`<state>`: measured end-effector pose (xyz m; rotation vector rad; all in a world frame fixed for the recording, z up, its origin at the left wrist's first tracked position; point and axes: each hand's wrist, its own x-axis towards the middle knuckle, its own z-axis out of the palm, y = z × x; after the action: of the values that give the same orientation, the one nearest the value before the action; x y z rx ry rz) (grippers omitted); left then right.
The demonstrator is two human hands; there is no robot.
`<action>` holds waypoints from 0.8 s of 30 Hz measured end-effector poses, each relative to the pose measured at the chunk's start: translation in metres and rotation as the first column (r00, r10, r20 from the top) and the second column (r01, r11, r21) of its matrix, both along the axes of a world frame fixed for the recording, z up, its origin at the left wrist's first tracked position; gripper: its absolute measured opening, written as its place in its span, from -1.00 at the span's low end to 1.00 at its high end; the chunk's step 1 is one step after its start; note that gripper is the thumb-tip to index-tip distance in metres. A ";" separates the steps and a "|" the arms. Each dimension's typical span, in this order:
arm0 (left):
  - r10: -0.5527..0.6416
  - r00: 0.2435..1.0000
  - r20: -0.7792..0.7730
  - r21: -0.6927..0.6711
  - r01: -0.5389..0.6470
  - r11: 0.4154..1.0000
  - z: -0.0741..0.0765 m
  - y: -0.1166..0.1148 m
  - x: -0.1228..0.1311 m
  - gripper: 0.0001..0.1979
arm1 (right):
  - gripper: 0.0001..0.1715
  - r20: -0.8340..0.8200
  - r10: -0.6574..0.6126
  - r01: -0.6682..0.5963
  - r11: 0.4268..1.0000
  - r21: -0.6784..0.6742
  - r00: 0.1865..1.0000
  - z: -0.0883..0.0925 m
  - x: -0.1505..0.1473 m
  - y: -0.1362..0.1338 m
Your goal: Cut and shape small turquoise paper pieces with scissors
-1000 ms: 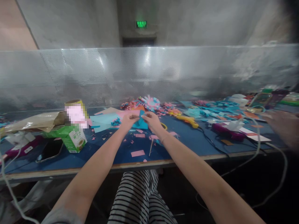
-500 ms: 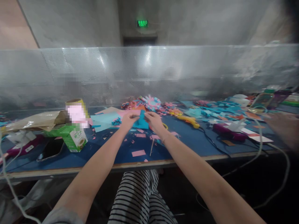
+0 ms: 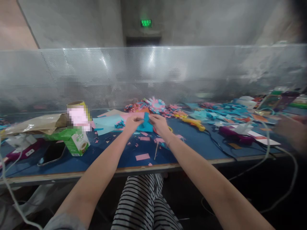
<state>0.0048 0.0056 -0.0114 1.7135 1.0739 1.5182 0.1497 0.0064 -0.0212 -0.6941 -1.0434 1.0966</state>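
Observation:
Both my hands meet over the middle of the blue table (image 3: 196, 143), pinching a small folded piece of blue paper (image 3: 145, 125). My left hand (image 3: 132, 123) grips its left edge with closed fingers. My right hand (image 3: 158, 123) pinches its right edge. Pink paper scraps (image 3: 142, 157) and a thin wooden stick (image 3: 155, 150) lie on the table just below my hands. Light blue and pink sheets (image 3: 107, 123) lie to the left of my left hand.
A green carton (image 3: 75, 140), a tape roll (image 3: 76, 105), a phone (image 3: 51, 153) and a brown bag (image 3: 35, 124) are at left. Paper flowers (image 3: 155, 105), a yellow glue gun (image 3: 194, 123), cables and blue cuttings spread right. Another person's hand (image 3: 290, 131) is at far right. A perforated screen stands behind.
My hands have shifted slightly on the blue paper, drawing a little closer together; the paper sits a touch more upright. The other person's hand at right has moved a little.

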 end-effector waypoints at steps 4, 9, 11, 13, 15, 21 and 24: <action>-0.027 0.999 0.026 -0.003 0.027 1.000 -0.003 0.005 0.000 -0.85 | -0.66 0.024 -0.023 0.024 1.000 -0.004 0.999 0.000 0.000 0.001; -0.011 1.000 0.011 -0.005 0.011 1.000 -0.003 0.004 0.000 -0.86 | -0.68 0.040 -0.046 0.045 0.999 0.031 0.998 -0.005 0.000 0.005; -0.014 1.000 -0.002 -0.003 0.014 1.000 -0.002 0.002 0.000 -0.86 | -0.69 0.045 -0.051 0.049 0.998 0.045 0.998 -0.006 0.000 0.007; -0.015 1.000 -0.020 0.002 0.015 1.000 0.000 0.000 0.000 -0.87 | -0.69 0.051 -0.061 0.059 0.997 0.053 0.997 -0.006 -0.001 0.008; -0.015 0.999 -0.046 0.005 0.015 1.000 0.001 -0.001 0.000 -0.88 | -0.69 0.062 -0.073 0.069 0.996 0.060 0.995 -0.005 0.000 0.007; -0.023 0.999 -0.039 0.016 0.023 1.000 -0.002 0.002 0.000 -0.86 | -0.72 0.095 -0.097 0.088 0.991 0.097 0.991 -0.002 0.001 0.003; -0.030 0.999 0.025 0.001 0.030 1.000 -0.003 0.003 0.001 -0.87 | -0.65 0.070 -0.064 0.059 0.995 0.076 0.995 -0.003 -0.001 0.004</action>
<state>0.0057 0.0083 -0.0145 1.6990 1.0309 1.5174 0.1492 0.0103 -0.0243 -0.7064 -1.1113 0.9810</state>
